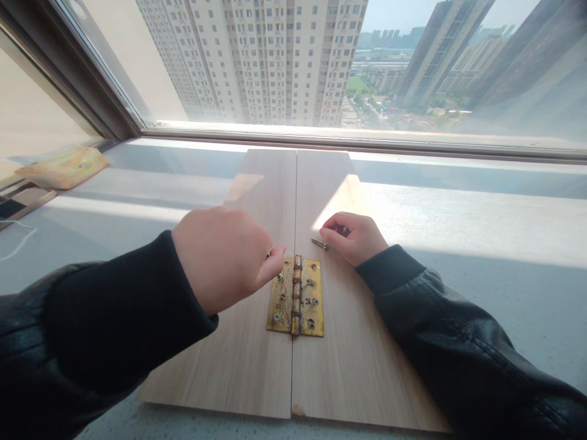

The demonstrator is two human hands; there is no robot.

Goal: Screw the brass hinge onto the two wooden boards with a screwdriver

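Note:
A worn brass-coloured butt hinge (296,308) lies flat across the seam between two pale wooden boards, with several cross-head screws in its leaves. My left hand (224,256) is closed in a fist above the hinge's left leaf, its thumb pointing at the upper screw holes. Whatever it grips is hidden; only a small dark bit shows by the thumb. To the right of the hinge, my right hand (355,237) rests over the right board with thumb and forefinger pinched together. A loose screw (319,244) lies on the board just beside those fingertips.
The left board (233,379) and right board (358,385) lie side by side on a pale speckled sill (481,226). A window frame (321,143) runs behind them. At the far left are a yellow soft packet (68,167) and a white cable (21,241).

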